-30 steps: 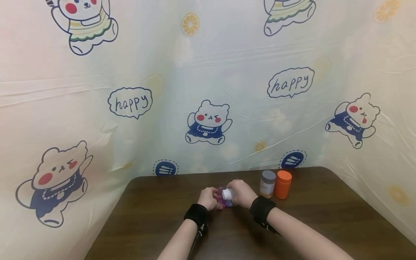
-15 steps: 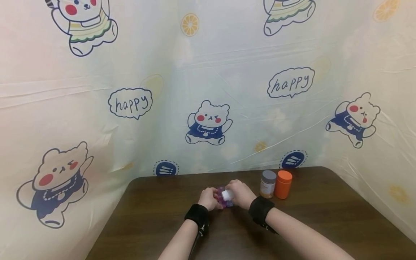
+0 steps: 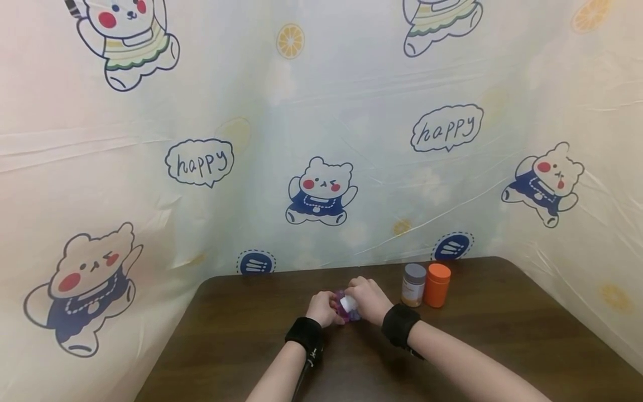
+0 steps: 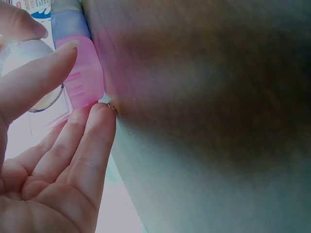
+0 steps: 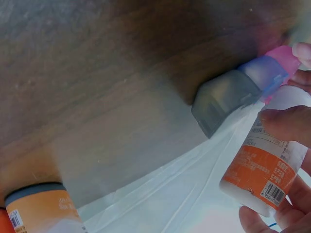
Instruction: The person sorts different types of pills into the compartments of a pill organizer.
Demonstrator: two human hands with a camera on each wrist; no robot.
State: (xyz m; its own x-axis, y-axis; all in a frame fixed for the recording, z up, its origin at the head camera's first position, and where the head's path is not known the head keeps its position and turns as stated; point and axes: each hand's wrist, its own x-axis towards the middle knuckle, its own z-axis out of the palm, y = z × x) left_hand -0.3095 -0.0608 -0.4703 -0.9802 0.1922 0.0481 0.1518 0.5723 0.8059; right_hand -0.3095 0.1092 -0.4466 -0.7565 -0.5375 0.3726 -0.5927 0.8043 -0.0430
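Observation:
On the table lies a translucent pill organizer (image 5: pixel 265 73) with pink, blue and grey compartments. My left hand (image 3: pixel 321 309) holds its pink end, the thumb on one side and the fingertips against the other. My right hand (image 3: pixel 369 299) grips a white pill bottle (image 5: pixel 260 167) with an orange label, thumb on one side and fingers curled round the other. That bottle is tilted, its mouth end at the pink compartment (image 4: pixel 82 68) near the left hand. Whether anything comes out of the bottle cannot be seen.
Right of the hands stand a grey-lidded jar (image 3: pixel 413 286) with a white and orange label and an orange jar (image 3: pixel 437 286), close together. The dark wooden table (image 3: pixel 241 329) ends at a printed curtain (image 3: pixel 321 111) behind. Both wrists wear black bands.
The right hand has shifted slightly left with the white bottle, whose mouth end now sits a little lower over the organizer. The left hand stays about where it was.

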